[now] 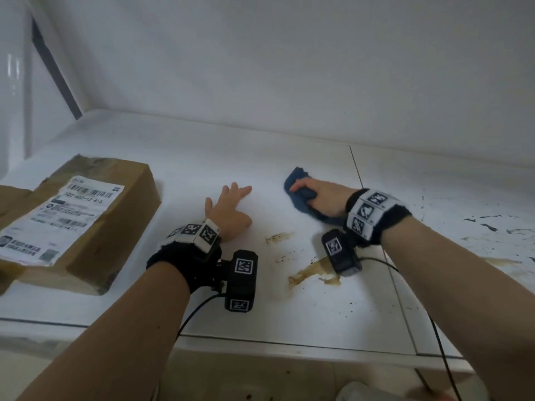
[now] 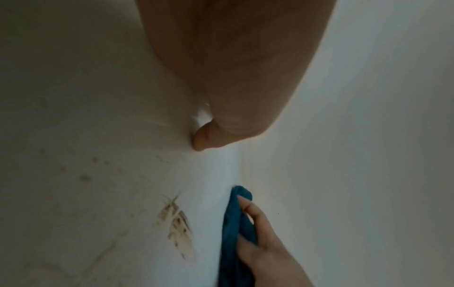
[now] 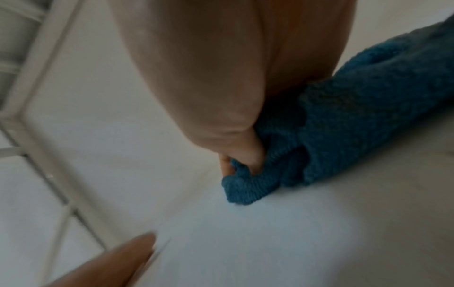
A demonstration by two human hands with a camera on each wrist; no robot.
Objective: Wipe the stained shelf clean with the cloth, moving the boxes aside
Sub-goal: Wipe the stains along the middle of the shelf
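My right hand [image 1: 315,198] grips a bunched blue cloth [image 1: 298,180] and presses it on the white shelf [image 1: 260,169], behind the brown stains [image 1: 312,272]. The cloth [image 3: 343,126] fills the right wrist view, with my fingers [image 3: 248,155] curled into it. My left hand [image 1: 228,209] lies flat on the shelf with fingers spread, between the cloth and a brown cardboard box [image 1: 86,215] with a white label. In the left wrist view my left palm [image 2: 233,77] rests on the shelf beside a small brown smear [image 2: 176,227] and the cloth [image 2: 233,233].
Black specks and more marks [image 1: 486,224] cover the shelf's right panel, past a seam [image 1: 357,169]. The white back wall [image 1: 289,68] rises behind the shelf. The front edge [image 1: 260,341] runs under my forearms. A second box edge [image 1: 8,198] shows far left.
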